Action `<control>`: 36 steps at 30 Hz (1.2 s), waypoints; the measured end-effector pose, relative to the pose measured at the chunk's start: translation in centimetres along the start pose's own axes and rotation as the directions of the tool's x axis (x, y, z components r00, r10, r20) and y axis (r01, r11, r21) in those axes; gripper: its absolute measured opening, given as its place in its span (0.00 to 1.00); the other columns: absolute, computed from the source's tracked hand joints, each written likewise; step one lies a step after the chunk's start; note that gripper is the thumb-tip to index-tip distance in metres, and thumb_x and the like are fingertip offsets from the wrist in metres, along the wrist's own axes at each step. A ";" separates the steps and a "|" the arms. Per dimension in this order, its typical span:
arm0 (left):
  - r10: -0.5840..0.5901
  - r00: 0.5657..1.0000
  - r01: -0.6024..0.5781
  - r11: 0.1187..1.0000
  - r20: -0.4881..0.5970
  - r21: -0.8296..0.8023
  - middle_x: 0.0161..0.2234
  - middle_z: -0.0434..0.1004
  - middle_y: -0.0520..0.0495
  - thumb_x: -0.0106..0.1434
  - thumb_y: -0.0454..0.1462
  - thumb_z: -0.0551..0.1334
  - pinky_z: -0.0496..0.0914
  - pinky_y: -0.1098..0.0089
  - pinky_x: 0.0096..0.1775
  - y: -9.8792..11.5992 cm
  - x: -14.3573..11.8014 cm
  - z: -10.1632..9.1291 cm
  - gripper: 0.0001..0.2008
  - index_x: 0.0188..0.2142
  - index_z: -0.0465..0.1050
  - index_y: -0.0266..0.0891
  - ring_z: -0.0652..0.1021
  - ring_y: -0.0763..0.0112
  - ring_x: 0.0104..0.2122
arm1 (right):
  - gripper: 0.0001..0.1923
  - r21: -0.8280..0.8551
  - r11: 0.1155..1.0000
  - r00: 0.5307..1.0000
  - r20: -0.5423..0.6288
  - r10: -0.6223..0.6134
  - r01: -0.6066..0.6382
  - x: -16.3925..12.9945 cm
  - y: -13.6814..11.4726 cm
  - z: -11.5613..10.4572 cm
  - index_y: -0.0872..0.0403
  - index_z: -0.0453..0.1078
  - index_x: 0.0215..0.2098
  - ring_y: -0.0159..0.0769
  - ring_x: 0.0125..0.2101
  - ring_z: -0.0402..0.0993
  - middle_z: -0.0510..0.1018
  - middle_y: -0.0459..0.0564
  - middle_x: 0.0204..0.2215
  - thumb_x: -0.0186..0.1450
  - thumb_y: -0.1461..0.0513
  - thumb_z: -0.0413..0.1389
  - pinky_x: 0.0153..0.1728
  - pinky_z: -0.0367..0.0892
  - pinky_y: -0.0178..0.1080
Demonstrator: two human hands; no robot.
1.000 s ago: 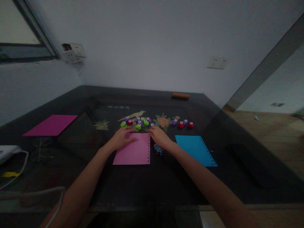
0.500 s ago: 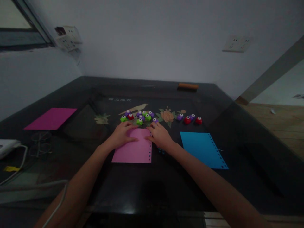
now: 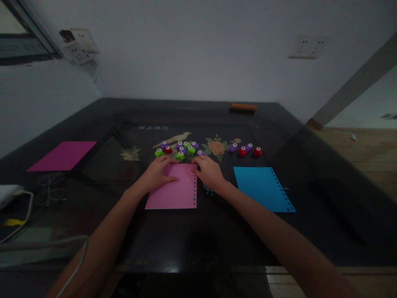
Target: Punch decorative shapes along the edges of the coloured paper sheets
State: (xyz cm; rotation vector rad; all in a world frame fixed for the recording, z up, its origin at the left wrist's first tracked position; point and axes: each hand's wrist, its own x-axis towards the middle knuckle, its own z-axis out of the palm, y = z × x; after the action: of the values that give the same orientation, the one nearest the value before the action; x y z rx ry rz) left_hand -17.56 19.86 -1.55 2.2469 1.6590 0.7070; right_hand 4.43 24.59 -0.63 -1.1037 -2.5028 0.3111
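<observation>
A pink sheet of paper with holes punched down its right edge lies flat on the dark table. My left hand rests on its upper left part, thumb and fingers spread. At the upper right corner, my right hand has thumb and forefinger drawn close together on the sheet's edge. Small dark and teal bits lie under the right wrist, partly hidden. Just beyond both hands sits a cluster of green, purple and red eyeball-topped pieces, among them a green piece and a purple piece.
To the right lies a blue punched sheet, with red pieces and purple ones behind it. A magenta sheet, eyeglasses and a white device with a cable are leftward. A brown stick-like object lies near the wall.
My right thumb has moved up toward the forefinger at the sheet's corner. The left hand stays spread on the sheet. The whole view has shifted slightly.
</observation>
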 end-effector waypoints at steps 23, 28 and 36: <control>-0.444 0.877 0.234 0.729 -0.184 -0.643 0.48 0.71 0.42 0.54 0.43 0.64 0.72 0.62 0.39 1.2 0.5 -1.4 0.29 0.54 0.58 0.43 0.75 0.59 0.43 | 0.08 0.758 0.604 0.966 0.142 0.215 -0.246 1.4 1.1 -2.4 0.56 0.66 0.22 0.28 0.22 0.66 0.70 0.44 0.19 0.59 0.64 0.56 0.25 0.60 0.32; -0.428 0.876 0.433 0.492 0.223 -0.755 0.40 0.77 0.38 0.58 0.48 0.61 0.73 0.65 0.30 2.4 -0.2 -1.5 0.21 0.45 0.68 0.36 0.78 0.61 0.32 | 0.06 0.834 0.500 0.963 0.123 0.241 -0.231 1.7 1.9 -4.5 0.56 0.67 0.23 0.27 0.22 0.66 0.71 0.44 0.20 0.57 0.64 0.57 0.26 0.62 0.33; -0.305 0.871 0.491 0.500 0.385 -0.714 0.32 0.80 0.42 0.56 0.46 0.64 0.72 0.68 0.27 2.9 -0.9 -0.5 0.18 0.41 0.71 0.35 0.79 0.65 0.26 | 0.07 0.849 0.496 0.961 0.046 0.271 -0.180 1.7 2.6 -6.7 0.56 0.69 0.24 0.27 0.23 0.66 0.70 0.43 0.20 0.56 0.61 0.59 0.26 0.62 0.33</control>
State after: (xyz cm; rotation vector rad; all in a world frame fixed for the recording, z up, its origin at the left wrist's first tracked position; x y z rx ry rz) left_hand -15.68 18.11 0.03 1.1743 1.2870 0.8243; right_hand 7.96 27.93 4.92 -0.9373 -1.6717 1.3632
